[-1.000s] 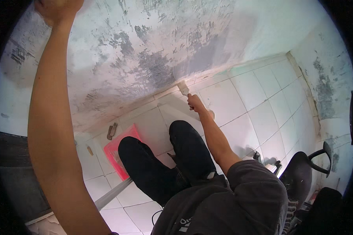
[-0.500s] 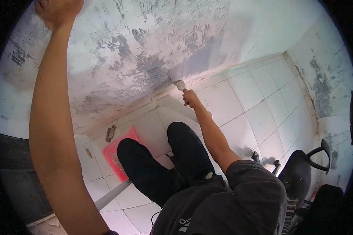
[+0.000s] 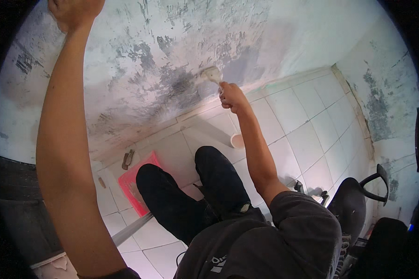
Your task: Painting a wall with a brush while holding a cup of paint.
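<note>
My right hand [image 3: 235, 97] is closed around the handle of a flat, pale paintbrush [image 3: 211, 74]. The broad end of the brush lies against the patchy white and grey wall [image 3: 172, 51], a little above the floor line. High on the left, my left hand [image 3: 77, 11] is raised at the wall; the top edge of the view cuts off its fingers, so its grip is hidden. Below my right forearm a white cup [image 3: 237, 141] stands on the tiled floor.
A pink-red tray [image 3: 125, 186] lies by my left knee, partly hidden. Beside it are a small brownish tool [image 3: 128, 159] and a short stub [image 3: 102, 182]. A grey pole [image 3: 132, 230] slants below the tray. At right stands a dark chair [image 3: 351, 204].
My right hand has moved the paintbrush up the wall from the floor line. The white cup, mostly covered by my forearm before, now shows. My left hand has barely shifted.
</note>
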A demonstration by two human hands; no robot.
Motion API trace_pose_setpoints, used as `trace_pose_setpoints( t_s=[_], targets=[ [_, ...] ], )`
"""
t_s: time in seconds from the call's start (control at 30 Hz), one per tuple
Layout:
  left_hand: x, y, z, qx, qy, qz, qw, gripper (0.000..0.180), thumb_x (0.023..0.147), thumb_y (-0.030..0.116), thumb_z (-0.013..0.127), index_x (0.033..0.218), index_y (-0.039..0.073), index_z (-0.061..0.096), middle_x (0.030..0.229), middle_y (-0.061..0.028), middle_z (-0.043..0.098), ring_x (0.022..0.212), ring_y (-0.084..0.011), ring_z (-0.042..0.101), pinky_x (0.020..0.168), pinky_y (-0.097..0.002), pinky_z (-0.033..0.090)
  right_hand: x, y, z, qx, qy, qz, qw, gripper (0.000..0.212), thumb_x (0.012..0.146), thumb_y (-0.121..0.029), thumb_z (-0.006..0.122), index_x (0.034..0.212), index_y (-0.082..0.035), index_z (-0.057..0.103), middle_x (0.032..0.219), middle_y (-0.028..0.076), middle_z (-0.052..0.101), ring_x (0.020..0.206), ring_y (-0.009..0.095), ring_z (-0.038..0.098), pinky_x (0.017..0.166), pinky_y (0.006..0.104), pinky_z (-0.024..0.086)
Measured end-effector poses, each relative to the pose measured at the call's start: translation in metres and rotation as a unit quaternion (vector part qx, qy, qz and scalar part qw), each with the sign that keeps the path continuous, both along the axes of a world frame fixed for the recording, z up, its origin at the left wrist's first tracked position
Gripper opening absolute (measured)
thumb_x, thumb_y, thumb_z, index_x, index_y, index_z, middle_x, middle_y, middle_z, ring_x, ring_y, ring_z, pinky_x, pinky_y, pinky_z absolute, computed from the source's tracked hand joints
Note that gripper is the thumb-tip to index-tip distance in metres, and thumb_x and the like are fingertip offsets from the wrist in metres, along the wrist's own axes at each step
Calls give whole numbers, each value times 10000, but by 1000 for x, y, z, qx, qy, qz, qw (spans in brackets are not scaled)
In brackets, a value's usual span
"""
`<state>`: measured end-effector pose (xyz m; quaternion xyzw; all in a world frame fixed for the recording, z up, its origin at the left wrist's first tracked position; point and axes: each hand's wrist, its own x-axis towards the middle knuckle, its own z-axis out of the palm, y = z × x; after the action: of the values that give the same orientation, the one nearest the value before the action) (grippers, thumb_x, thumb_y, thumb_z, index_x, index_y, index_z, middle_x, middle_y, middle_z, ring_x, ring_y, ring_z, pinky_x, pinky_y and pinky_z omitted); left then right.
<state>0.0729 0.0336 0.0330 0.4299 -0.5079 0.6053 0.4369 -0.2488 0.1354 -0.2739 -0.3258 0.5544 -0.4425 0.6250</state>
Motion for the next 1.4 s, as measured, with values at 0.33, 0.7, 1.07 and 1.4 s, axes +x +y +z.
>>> trace_pose_setpoints(
  t_s=[0.33,0.7,1.07,1.4],
  targets=[
    [-13,5,-3,16,17,-16,1000,722,790,138,652,1409,14,302,1505,-126,271,1397,-327,223,1137,-475,185,1,36,108,-137,-24,-27,990,323,934,-290,486,695,-74,466,525,-15,352,344,91,269,320,252,204],
    [-7,-5,-5,-8,14,-4,1000,710,794,145,642,1403,1,307,1499,-132,288,1391,-337,238,1129,-479,199,7,5,9,-36,-114,-19,993,279,902,-277,483,706,-86,424,535,-13,328,387,94,281,352,266,212],
    [66,-47,10,98,-17,-180,979,737,781,156,644,1416,21,294,1503,-114,284,1397,-324,227,1139,-472,181,-6,13,-103,89,-93,16,992,287,891,-263,475,669,-95,406,526,2,344,391,112,272,360,275,239],
    [-14,15,2,58,54,22,997,773,758,122,665,1425,41,282,1516,-99,256,1407,-313,201,1144,-462,176,-36,-9,2,-34,-1,-12,999,121,926,-128,465,845,-44,496,592,16,383,392,98,306,350,263,224]
  ],
)
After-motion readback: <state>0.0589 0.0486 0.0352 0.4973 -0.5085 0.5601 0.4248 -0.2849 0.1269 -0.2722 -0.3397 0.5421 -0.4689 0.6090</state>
